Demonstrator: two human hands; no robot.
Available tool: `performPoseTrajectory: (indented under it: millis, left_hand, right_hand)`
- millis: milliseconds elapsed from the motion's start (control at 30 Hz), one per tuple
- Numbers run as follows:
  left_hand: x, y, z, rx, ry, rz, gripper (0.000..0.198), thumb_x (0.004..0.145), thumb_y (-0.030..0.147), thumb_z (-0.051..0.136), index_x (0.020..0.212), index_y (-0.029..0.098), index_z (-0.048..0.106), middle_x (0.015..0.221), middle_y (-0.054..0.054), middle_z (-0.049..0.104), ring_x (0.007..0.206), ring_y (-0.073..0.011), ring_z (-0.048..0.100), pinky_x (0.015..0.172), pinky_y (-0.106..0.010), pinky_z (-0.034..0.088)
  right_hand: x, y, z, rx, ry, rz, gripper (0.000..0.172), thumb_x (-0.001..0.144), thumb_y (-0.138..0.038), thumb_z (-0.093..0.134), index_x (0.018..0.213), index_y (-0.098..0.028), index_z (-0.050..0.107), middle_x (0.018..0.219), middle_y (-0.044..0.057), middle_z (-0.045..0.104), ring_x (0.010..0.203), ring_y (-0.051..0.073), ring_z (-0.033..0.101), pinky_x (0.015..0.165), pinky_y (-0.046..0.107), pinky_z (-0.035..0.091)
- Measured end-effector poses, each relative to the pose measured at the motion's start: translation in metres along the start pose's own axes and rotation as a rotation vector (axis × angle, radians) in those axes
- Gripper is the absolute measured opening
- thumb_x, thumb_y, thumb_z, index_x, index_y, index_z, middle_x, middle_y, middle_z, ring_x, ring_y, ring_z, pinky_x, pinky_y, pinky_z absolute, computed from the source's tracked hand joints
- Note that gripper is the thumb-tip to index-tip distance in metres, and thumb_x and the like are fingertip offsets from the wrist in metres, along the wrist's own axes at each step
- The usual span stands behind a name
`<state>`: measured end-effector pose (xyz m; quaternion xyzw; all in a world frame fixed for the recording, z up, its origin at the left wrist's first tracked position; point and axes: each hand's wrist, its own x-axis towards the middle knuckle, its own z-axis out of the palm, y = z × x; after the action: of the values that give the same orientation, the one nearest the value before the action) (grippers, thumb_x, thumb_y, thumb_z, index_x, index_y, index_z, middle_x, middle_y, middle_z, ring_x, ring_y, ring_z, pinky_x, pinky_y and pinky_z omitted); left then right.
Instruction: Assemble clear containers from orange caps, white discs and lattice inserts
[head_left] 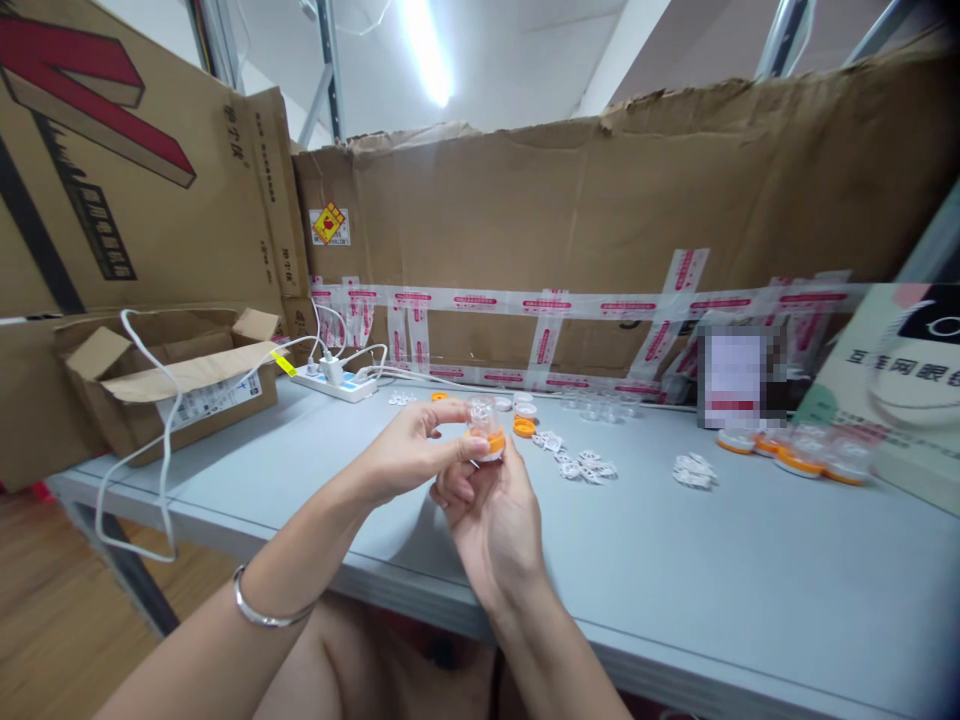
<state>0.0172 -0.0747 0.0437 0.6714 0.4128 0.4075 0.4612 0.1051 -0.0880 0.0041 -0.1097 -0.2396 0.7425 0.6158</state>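
Between both hands, above the table, is a small clear plastic container with an orange ring and a white base. My left hand pinches its clear upper part and side. My right hand grips the container low down, with fingers curled beneath it. Just behind it on the table are orange rings and white round parts. Right of the hands lie loose piles of flat white openwork pieces. What is inside the container is too small to tell.
Farther right sits another white pile, near several orange-and-clear containers. Clear parts stand at the back. At left are a power strip with white cables and an open cardboard box. Large cardboard walls the back.
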Motion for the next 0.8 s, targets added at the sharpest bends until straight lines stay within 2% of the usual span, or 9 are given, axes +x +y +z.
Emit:
performPoseTrajectory:
  millis: [133, 300, 367, 500, 633, 800]
  left_hand:
    - [0.002, -0.002, -0.001, 0.012, -0.005, -0.013, 0.028, 0.070, 0.039, 0.067, 0.079, 0.013, 0.060, 0.044, 0.002, 0.055, 0.036, -0.0111, 0.054, 0.031, -0.015, 0.039]
    - [0.001, -0.002, -0.006, -0.027, -0.091, 0.008, 0.028, 0.074, 0.039, 0.064, 0.084, 0.013, 0.058, 0.042, 0.002, 0.056, 0.033, -0.0111, 0.053, 0.034, -0.018, 0.042]
    - [0.000, -0.001, -0.006, -0.018, -0.112, 0.036, 0.029, 0.075, 0.039, 0.063, 0.087, 0.013, 0.059, 0.044, 0.002, 0.056, 0.034, -0.0114, 0.053, 0.036, -0.019, 0.043]
    - [0.000, -0.003, -0.003, 0.057, -0.046, 0.111, 0.025, 0.072, 0.036, 0.064, 0.082, 0.013, 0.063, 0.066, -0.002, 0.063, 0.043, -0.0105, 0.057, 0.035, -0.017, 0.043]
    - [0.002, -0.008, 0.002, 0.079, -0.009, 0.063, 0.022, 0.074, 0.033, 0.061, 0.084, 0.013, 0.062, 0.070, -0.001, 0.059, 0.039, -0.0080, 0.054, 0.030, -0.014, 0.040]
    - [0.003, -0.011, 0.005, 0.099, 0.009, 0.037, 0.022, 0.072, 0.032, 0.061, 0.085, 0.014, 0.063, 0.093, -0.005, 0.059, 0.038, -0.0063, 0.055, 0.028, -0.014, 0.040]
  right_hand:
    - [0.002, 0.000, -0.002, 0.008, -0.026, 0.020, 0.032, 0.088, -0.043, 0.032, 0.068, -0.021, 0.043, 0.044, -0.010, 0.026, 0.040, 0.009, 0.018, 0.044, 0.019, 0.024]
    - [-0.003, -0.004, -0.004, -0.062, -0.089, 0.029, 0.029, 0.084, -0.045, 0.039, 0.071, -0.021, 0.047, 0.045, -0.008, 0.035, 0.043, 0.010, 0.030, 0.049, 0.021, 0.032]
    - [-0.006, -0.006, -0.004, -0.099, -0.100, 0.017, 0.028, 0.082, -0.045, 0.041, 0.071, -0.021, 0.049, 0.045, -0.008, 0.036, 0.044, 0.010, 0.031, 0.050, 0.022, 0.034]
    - [-0.005, -0.005, -0.007, -0.103, -0.065, 0.009, 0.030, 0.083, -0.044, 0.039, 0.066, -0.021, 0.047, 0.041, -0.009, 0.031, 0.041, 0.009, 0.024, 0.048, 0.021, 0.033]
    - [0.000, -0.003, -0.010, -0.044, -0.040, 0.034, 0.033, 0.085, -0.040, 0.033, 0.060, -0.021, 0.042, 0.040, -0.010, 0.026, 0.039, 0.008, 0.019, 0.046, 0.020, 0.031]
    - [0.000, -0.005, -0.011, 0.013, -0.034, 0.116, 0.037, 0.087, -0.036, 0.028, 0.057, -0.020, 0.042, 0.037, -0.009, 0.027, 0.039, 0.009, 0.016, 0.044, 0.019, 0.030]
